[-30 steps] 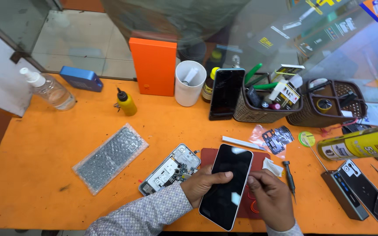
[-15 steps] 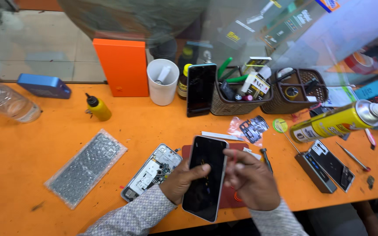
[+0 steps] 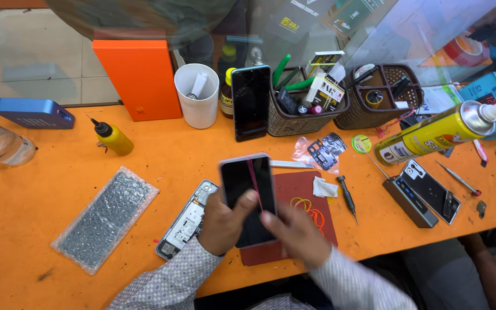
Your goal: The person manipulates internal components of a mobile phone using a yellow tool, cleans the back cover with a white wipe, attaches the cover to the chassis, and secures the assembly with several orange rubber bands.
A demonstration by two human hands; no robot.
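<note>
My left hand (image 3: 218, 223) grips a black-screened phone (image 3: 247, 186) from its left side, thumb across the glass, and holds it tilted up above a dark red mat (image 3: 299, 185). A thin red rubber band (image 3: 253, 174) runs lengthwise over the screen. My right hand (image 3: 297, 234), blurred by motion, has its fingers on the phone's lower right edge. Loose orange and yellow rubber bands (image 3: 310, 210) lie on the mat. Left of my hand lies an opened phone body (image 3: 183, 223) with its inner parts showing.
Bubble wrap (image 3: 105, 218) lies on the orange table (image 3: 41, 189) at left. A yellow dropper bottle (image 3: 113, 138), white cup (image 3: 197, 95), orange box (image 3: 139, 74), leaning phone (image 3: 251, 102) and two tool baskets (image 3: 299, 117) stand behind. Screwdriver (image 3: 347, 198), yellow spray can (image 3: 431, 135) and another person's arm (image 3: 489, 270) are at right.
The phone has come up off the mat and now tilts upright. A red rubber band now crosses its screen. My right hand moved to its lower edge.
</note>
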